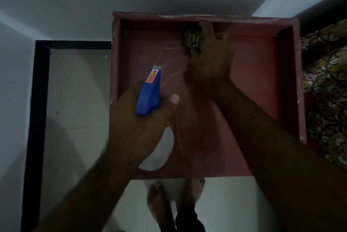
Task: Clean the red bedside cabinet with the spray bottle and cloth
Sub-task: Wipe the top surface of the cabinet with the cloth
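The red bedside cabinet fills the middle of the view, seen from above, with a raised rim around its recessed top. My left hand grips the spray bottle over the cabinet's front left part; its blue head points toward the back and its pale body shows below my palm. My right hand presses a crumpled greenish cloth onto the top near the back rim. Faint pale wipe streaks mark the surface left of the cloth.
A white wall runs behind the cabinet. A bed with a patterned cover lies against the cabinet's right side. Pale floor tiles with a dark border lie to the left. My bare feet stand at the cabinet's front edge.
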Demonstrator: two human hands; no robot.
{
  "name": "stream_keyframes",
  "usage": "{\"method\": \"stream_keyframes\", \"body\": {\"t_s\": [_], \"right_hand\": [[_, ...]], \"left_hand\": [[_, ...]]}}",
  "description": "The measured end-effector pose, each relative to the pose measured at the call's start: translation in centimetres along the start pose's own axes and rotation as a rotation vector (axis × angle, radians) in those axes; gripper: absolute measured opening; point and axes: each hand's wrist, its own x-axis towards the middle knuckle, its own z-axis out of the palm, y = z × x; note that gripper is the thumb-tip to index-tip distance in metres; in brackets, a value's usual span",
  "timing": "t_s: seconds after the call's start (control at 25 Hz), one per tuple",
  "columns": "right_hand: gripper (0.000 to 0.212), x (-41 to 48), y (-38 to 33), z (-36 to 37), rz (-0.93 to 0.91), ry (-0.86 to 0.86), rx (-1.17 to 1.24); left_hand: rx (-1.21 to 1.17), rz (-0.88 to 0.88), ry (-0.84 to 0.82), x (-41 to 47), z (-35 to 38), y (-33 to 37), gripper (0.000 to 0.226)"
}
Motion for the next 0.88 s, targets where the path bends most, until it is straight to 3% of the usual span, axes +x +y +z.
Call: {"method": "stream_keyframes", "body": {"t_s": [0.16, 0.32, 0.72, 0.88], "right_hand": [[0.077, -1.8, 1.3, -0.5, 0.05, 0.011, 0.035], [0.064, -5.7, 2.6, -0.4, -0.044, 0.019, 0.017], [0.073, -11.9, 4.9, -1.2, -0.074, -0.025, 0.041], [0.072, -14.5, 5.1, -1.3, -0.076, 0.063, 0.063]], "left_hand": [[-0.039, 0.005, -0.003, -0.2, 0.0, 0.1, 0.036], [-0.022, 0.028, -0.022, -0.3, -0.2, -0.3, 0.035], [-0.012, 0.043, -0.034, -2.3, 0.4, -1.1, 0.032], [-0.025, 0.036, -0.036, -3.7, 0.5, -1.5, 0.03]]}}
